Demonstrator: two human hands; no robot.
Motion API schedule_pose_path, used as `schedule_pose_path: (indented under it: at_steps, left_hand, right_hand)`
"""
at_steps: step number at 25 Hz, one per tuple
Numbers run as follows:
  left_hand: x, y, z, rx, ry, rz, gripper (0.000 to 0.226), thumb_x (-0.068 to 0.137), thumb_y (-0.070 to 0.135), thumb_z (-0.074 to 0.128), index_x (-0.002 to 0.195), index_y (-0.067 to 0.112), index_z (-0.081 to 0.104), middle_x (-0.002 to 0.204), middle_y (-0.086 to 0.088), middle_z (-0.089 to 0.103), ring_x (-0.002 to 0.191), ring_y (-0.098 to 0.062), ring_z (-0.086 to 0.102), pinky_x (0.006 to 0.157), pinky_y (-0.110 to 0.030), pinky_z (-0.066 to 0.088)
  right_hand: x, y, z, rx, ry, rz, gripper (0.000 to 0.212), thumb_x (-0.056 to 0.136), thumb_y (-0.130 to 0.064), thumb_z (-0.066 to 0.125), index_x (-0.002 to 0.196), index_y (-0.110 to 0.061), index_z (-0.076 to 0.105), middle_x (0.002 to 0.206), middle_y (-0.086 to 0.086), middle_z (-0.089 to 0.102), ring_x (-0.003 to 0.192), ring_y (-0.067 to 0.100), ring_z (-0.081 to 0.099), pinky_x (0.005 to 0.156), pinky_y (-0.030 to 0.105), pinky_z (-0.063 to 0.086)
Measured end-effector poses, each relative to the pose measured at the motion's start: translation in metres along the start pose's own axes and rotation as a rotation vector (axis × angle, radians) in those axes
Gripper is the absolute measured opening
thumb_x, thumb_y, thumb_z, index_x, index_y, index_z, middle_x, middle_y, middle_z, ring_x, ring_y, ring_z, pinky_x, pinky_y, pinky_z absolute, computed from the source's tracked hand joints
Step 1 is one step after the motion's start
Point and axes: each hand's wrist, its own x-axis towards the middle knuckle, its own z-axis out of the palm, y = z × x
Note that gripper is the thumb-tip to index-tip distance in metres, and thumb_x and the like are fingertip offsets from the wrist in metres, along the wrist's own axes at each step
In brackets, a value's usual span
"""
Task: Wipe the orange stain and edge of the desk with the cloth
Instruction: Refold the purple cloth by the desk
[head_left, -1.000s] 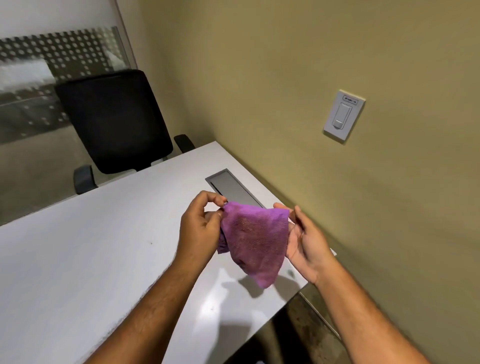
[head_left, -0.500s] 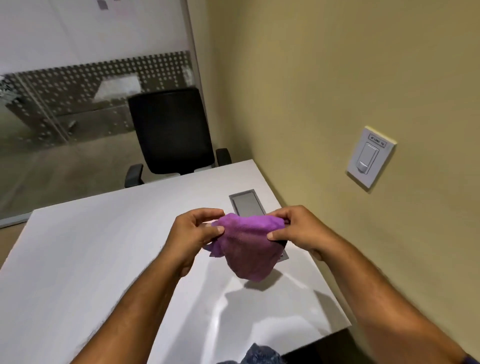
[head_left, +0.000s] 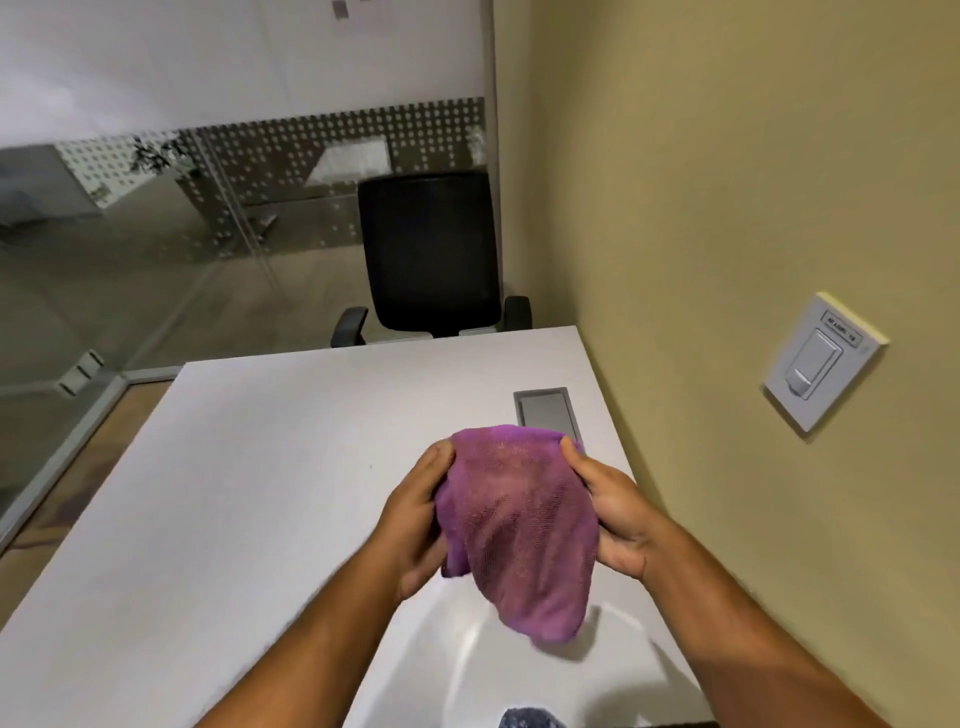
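- Head view, far left: a glass partition (head_left: 156, 249) with a dotted band stands beyond the counter (head_left: 234, 493).
- Counter: white, flat surface, its right side running along the yellow wall (head_left: 727, 156). No orange stain can be made out on the visible surface.
- Left hand (head_left: 415, 525): raised above the counter, its grip clenched on the left edge of the cloth (head_left: 519, 525), thumb at the upper left corner, fingers wrapped behind the fabric.
- Cloth: purple, mesh-textured, held between both hands above the near right part of the counter and apart from the surface. Its lower end hangs free and casts a shadow on the counter below.
- Black chair (head_left: 428, 254): upright at the far edge of the counter, armrests visible on both sides.
- Grey cable hatch (head_left: 545, 410): recessed in the counter just beyond the cloth, partly hidden by its top edge.
- Right hand (head_left: 613, 514): grip clenched on the right edge of the cloth, thumb at the upper right corner.
- Wall switch plate (head_left: 823, 361): white, mounted on the yellow wall, well apart from the hands.
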Motion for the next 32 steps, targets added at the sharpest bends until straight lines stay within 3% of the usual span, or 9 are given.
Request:
schedule_pose_path:
  at_steps: [2,4,8,14,18,21,26,29,32]
  left_hand:
    - [-0.004,-0.029,-0.003,-0.196,-0.011,-0.204,0.089,0.094,0.081,0.050,0.139,0.007,0.071,0.136,-0.023,0.071,0.125,-0.039,0.067,0.118,-0.055,0.047]
    - [-0.013,-0.041,-0.014,-0.253,-0.044,-0.261,0.099,0.084,0.087,0.059,0.139,0.005,0.071,0.136,-0.024,0.072,0.123,-0.040,0.071,0.110,-0.055,0.054]
    - [-0.020,-0.017,-0.035,-0.173,-0.121,-0.156,0.079,0.076,0.036,0.096,0.141,0.002,0.067,0.126,-0.023,0.074,0.107,-0.037,0.077,0.092,-0.048,0.062]
    - [-0.026,0.025,-0.048,0.133,-0.086,-0.011,0.058,0.083,0.012,0.077,0.139,0.010,0.065,0.130,-0.020,0.075,0.110,-0.032,0.077,0.087,-0.041,0.064]
    - [-0.033,0.038,-0.057,0.101,-0.177,0.021,0.045,0.089,0.013,0.077,0.133,0.015,0.075,0.140,-0.018,0.072,0.127,-0.031,0.072,0.097,-0.039,0.062]
    - [-0.034,0.028,-0.073,-0.141,-0.090,-0.056,0.042,0.096,0.016,0.059,0.134,0.012,0.075,0.148,-0.019,0.067,0.135,-0.037,0.067,0.098,-0.046,0.063]
    - [-0.038,0.003,-0.084,-0.137,0.006,-0.198,0.072,0.095,0.067,0.063,0.143,0.013,0.064,0.145,-0.019,0.069,0.128,-0.036,0.072,0.097,-0.051,0.063]
    - [-0.034,-0.005,-0.083,0.250,0.011,-0.102,0.076,0.069,0.037,0.097,0.138,0.026,0.065,0.141,-0.017,0.070,0.117,-0.029,0.077,0.089,-0.041,0.065]
    - [-0.027,-0.003,-0.093,0.189,0.066,-0.020,0.070,0.068,0.008,0.092,0.132,0.019,0.068,0.133,-0.022,0.071,0.103,-0.029,0.079,0.084,-0.038,0.065]
  right_hand:
    - [0.005,0.008,0.009,0.045,0.029,0.028,0.061,0.101,-0.054,0.060,0.132,-0.004,0.075,0.122,0.020,0.079,0.108,0.031,0.079,0.088,0.043,0.065]
    - [0.007,0.011,0.014,0.100,0.034,0.012,0.065,0.101,-0.060,0.058,0.132,-0.006,0.075,0.119,0.017,0.080,0.105,0.029,0.079,0.093,0.044,0.063]
    - [-0.006,0.012,0.006,0.167,-0.205,-0.102,0.061,0.090,-0.029,0.082,0.144,-0.010,0.062,0.128,0.015,0.073,0.117,0.033,0.071,0.105,0.056,0.053]
    - [-0.019,0.025,0.014,-0.078,-0.283,-0.165,0.067,0.091,-0.002,0.077,0.151,-0.025,0.058,0.154,0.021,0.059,0.134,0.040,0.063,0.108,0.063,0.054]
    - [-0.022,0.013,0.032,-0.394,-0.107,-0.347,0.034,0.084,0.009,0.060,0.092,-0.013,0.084,0.138,0.014,0.072,0.122,0.030,0.072,0.086,0.044,0.060]
    - [-0.024,0.008,0.033,-0.626,-0.082,-0.410,0.052,0.083,0.023,0.042,0.065,-0.013,0.076,0.137,-0.002,0.073,0.125,0.025,0.070,0.083,0.037,0.058]
    - [-0.019,0.022,0.033,-0.684,0.069,-0.393,0.035,0.082,0.001,0.044,0.070,-0.009,0.076,0.135,-0.009,0.074,0.114,0.021,0.072,0.071,0.023,0.056]
    - [-0.018,0.032,0.034,-0.578,0.082,-0.330,0.017,0.080,-0.020,0.067,0.084,-0.008,0.079,0.134,-0.004,0.075,0.109,0.022,0.074,0.077,0.028,0.055]
    - [-0.020,0.047,0.032,-0.567,0.125,-0.224,0.049,0.070,-0.017,0.095,0.114,-0.025,0.076,0.117,0.004,0.078,0.101,0.024,0.078,0.078,0.035,0.062]
